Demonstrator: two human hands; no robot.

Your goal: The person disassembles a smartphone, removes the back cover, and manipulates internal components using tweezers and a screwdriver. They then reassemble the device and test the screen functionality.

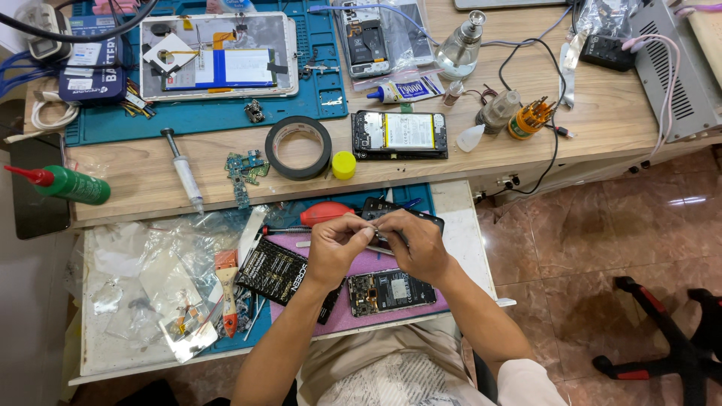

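Over the pull-out tray (113, 353), working left to right, I note clear plastic bags (150, 278), a brush with an orange handle (226, 289) and a black flat package (272, 271) to the left of the hands. My left hand (335, 248) is pinched closed, fingertips meeting those of my right hand (417, 244) on a small part (378, 235) held between them above the purple mat (368, 265). The part is too small to identify; I judge it light, thin and fragile, best held by its edges with fingertip pressure only. My right hand is likewise closed on it, with a slim metal tool (383, 250) showing just beneath. An opened phone (391, 292) lies flat on the mat below both hands, near the tray's front edge; a red-handled tool (325, 213) lies behind them.
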